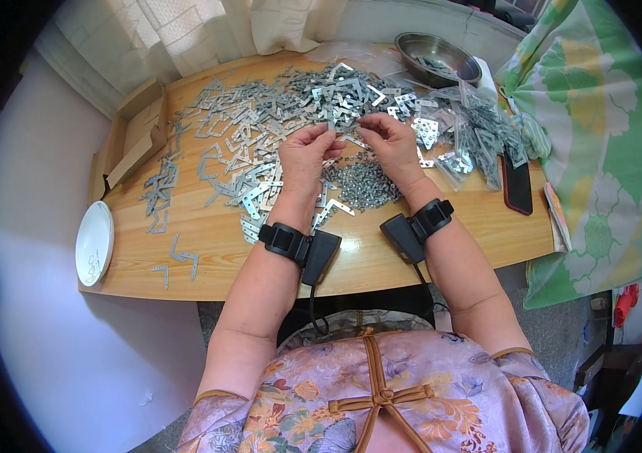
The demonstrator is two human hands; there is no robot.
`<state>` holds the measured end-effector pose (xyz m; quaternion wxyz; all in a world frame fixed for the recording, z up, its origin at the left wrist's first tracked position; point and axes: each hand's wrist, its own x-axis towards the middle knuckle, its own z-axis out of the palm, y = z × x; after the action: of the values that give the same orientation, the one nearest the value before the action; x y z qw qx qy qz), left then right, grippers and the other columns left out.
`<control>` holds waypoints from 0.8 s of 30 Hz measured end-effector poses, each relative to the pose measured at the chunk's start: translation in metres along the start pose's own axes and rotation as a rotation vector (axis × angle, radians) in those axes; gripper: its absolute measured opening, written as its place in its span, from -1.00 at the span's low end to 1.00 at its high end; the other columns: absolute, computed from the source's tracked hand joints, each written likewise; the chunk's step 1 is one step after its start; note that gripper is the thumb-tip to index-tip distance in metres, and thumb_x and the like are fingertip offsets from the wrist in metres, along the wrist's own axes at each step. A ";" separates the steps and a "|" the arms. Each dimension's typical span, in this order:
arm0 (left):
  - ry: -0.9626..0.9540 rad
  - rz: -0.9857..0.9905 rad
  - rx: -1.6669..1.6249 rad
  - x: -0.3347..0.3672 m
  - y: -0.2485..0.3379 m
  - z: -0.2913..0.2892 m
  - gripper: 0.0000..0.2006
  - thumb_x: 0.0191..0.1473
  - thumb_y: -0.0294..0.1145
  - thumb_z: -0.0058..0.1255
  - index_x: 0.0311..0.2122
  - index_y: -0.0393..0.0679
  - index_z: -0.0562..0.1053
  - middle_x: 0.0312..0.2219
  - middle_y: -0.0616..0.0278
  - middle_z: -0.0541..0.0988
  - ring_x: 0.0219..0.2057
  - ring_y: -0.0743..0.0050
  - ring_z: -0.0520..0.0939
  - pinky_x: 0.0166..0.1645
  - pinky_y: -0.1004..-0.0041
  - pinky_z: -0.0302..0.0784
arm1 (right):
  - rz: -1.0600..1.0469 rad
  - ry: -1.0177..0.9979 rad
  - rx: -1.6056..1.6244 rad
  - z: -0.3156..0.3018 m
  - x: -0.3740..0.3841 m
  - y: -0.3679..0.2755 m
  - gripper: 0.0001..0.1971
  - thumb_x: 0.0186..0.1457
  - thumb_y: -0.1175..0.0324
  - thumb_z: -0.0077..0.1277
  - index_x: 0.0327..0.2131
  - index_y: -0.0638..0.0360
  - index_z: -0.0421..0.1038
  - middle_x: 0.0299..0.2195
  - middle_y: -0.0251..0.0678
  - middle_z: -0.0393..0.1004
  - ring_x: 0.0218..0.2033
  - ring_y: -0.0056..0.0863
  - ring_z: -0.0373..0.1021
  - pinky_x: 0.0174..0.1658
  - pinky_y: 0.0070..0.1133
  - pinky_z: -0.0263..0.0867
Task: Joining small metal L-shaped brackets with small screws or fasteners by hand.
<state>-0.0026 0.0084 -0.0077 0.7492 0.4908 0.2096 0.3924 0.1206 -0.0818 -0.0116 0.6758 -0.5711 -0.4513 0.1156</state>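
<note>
My left hand (304, 155) and my right hand (390, 143) are raised close together over the middle of a wooden table (215, 249). Both pinch a small clear plastic bag (345, 130) stretched between their fingertips. Directly below the hands lies a heap of small metal screws (362, 185). A wide spread of flat metal L-shaped brackets (260, 121) covers the table beyond and to the left of the hands. Each wrist carries a black strap with a black box attached.
Filled clear bags of parts (479, 132) pile up at the right. A metal bowl (435, 57) stands at the far right corner, a dark phone (518, 185) near the right edge, a white plate (94, 241) on the left edge, cardboard pieces (136, 132) far left.
</note>
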 end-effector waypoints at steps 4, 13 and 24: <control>-0.009 0.008 0.026 -0.001 -0.001 0.001 -0.78 -0.08 -0.51 0.06 -0.27 -0.35 0.42 -0.47 0.13 0.53 -0.48 0.41 0.60 -0.46 0.61 0.50 | -0.094 -0.020 -0.166 -0.002 0.001 -0.002 -0.91 -0.14 0.52 0.06 -0.45 0.27 0.44 -0.49 -0.32 0.45 -0.48 -0.57 0.37 -0.41 -0.69 0.27; -0.049 0.029 0.087 -0.004 0.002 0.004 -0.79 -0.06 -0.49 0.04 -0.27 -0.34 0.44 -0.49 0.15 0.54 -0.51 0.46 0.59 -0.48 0.61 0.45 | -0.360 0.002 -0.436 0.001 0.001 -0.010 -0.91 -0.24 0.48 0.12 -0.53 0.19 0.45 -0.53 -0.32 0.39 -0.50 -0.41 0.35 -0.45 -0.60 0.27; -0.074 0.048 0.104 -0.004 0.000 0.003 -0.80 -0.06 -0.47 0.04 -0.29 -0.32 0.46 -0.51 0.18 0.55 -0.51 0.51 0.58 -0.47 0.64 0.44 | -0.430 0.039 -0.456 0.002 0.001 -0.010 -0.91 -0.27 0.48 0.13 -0.57 0.19 0.44 -0.56 -0.34 0.39 -0.49 -0.42 0.35 -0.45 -0.59 0.28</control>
<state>-0.0028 0.0028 -0.0069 0.7202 0.5483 0.1898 0.3804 0.1158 -0.0829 -0.0031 0.5478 -0.6017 -0.5628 -0.1451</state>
